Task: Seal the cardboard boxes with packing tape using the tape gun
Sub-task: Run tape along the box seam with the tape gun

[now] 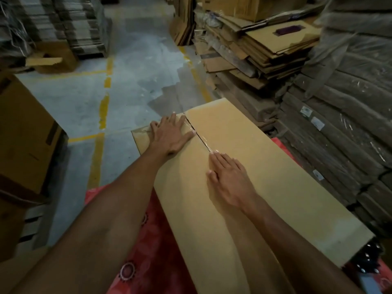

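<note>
Cardboard box (265, 166), long and flat, lying across red patterned cloth (152, 262), far end jutting past the cloth's far edge. Left hand (171, 134) spread flat beside the seam's far end; right hand (229, 179) flat on the seam, nearer; both empty. Clear tape (201, 139) glinting along the seam, apparently laid, smoothing probably under way. Tape gun unseen.
</note>
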A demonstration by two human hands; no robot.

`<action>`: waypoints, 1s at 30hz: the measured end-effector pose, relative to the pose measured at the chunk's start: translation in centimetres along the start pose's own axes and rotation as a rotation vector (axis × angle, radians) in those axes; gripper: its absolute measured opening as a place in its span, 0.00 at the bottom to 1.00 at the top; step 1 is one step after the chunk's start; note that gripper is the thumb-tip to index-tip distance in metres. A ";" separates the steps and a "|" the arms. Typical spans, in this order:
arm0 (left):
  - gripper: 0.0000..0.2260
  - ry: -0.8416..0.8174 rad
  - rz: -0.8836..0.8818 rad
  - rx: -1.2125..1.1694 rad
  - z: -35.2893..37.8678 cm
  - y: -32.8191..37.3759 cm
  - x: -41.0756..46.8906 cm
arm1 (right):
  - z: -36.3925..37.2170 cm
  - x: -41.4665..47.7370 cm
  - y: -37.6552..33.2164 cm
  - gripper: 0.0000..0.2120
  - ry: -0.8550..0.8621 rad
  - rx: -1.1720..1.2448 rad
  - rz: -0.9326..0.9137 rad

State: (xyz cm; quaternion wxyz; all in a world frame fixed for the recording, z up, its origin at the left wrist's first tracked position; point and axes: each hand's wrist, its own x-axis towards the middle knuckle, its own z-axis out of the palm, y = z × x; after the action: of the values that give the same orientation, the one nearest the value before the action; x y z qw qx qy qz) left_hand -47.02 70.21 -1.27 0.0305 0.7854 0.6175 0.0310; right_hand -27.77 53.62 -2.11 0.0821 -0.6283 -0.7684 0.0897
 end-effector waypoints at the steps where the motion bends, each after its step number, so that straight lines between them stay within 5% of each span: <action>1: 0.36 0.019 -0.015 -0.015 -0.2 0.3 -0.2 | -0.5 0.3 -0.3 0.30 0.023 -0.002 0.008; 5: 0.29 0.048 -0.055 -0.018 -0.1 1.8 -2.3 | -2.2 6.0 -1.1 0.13 0.129 0.025 -0.026; 10: 0.25 0.023 0.118 0.010 1.0 2.5 -4.3 | -0.4 8.7 -1.4 0.27 -0.117 -0.079 -0.115; 23: 0.28 -0.057 -0.020 0.025 1.3 5.7 -6.1 | 0.8 -9.9 1.8 0.31 -0.044 -0.119 -0.049; 30: 0.25 -0.045 0.228 0.034 3.1 11.5 -17.2 | 0.5 -11.0 2.1 0.36 -0.045 -0.131 -0.069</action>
State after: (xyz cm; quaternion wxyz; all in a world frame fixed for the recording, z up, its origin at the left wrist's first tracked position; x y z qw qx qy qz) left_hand -39.65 50.77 -3.58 0.0273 0.8514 0.5238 0.0060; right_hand -23.73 43.20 -3.28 0.0266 -0.6035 -0.7954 0.0504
